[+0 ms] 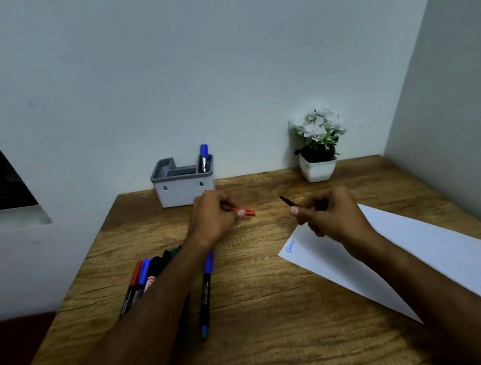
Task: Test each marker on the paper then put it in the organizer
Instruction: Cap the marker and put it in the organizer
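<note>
My left hand (213, 216) pinches a red marker cap (247, 212) just in front of the grey-and-white organizer (185, 189). My right hand (328, 214) grips a dark marker body (288, 201) with its tip pointing up and left, above the near corner of the white paper (423, 253). The cap and the marker are apart, a short gap between them. A small blue scribble (290, 247) marks the paper's left corner. One blue marker (204, 158) stands upright in the organizer's right compartment.
Several markers (145, 280) lie bunched on the wooden table (266, 330) under my left forearm, with a blue-capped pen (206, 295) beside them. A white pot of flowers (317, 154) stands at the back right. Walls close the back and right sides.
</note>
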{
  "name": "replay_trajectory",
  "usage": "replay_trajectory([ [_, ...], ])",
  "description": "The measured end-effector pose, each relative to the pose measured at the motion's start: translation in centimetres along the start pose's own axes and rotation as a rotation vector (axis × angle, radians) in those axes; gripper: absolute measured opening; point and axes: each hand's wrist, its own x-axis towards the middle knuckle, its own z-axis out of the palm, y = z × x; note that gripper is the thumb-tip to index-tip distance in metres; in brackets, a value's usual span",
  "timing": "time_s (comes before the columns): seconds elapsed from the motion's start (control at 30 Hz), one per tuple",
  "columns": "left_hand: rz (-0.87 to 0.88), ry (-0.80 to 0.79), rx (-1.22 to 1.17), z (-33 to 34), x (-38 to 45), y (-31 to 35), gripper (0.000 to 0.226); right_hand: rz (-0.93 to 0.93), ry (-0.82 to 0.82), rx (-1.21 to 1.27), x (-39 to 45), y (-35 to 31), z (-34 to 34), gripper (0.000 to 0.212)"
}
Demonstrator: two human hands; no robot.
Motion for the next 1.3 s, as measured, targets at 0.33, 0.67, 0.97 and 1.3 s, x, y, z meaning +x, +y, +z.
replay_trajectory([
  [0.33,-0.025,-0.047,0.081,3.3,-0.5,0.6,0.014,0.117,-0.058,0.575,-0.2,1.0,-0.2,0.026],
  [0.67,0.039,0.106,0.259,3.3,-4.1,2.8,0.035,0.044,-0.02,0.667,0.1,2.6,-1.4,0.018],
  [0.97,0.258,-0.086,0.273,4.8,-9.5,4.4,0.035,-0.084,0.007,0.356,-0.5,3.3,-1.7,0.01],
  [1.3,0.238,-0.237,0.376,5.7,-9.8,3.5,0.064,-0.112,-0.098,0.196,-0.9,3.8,-0.7,0.017],
])
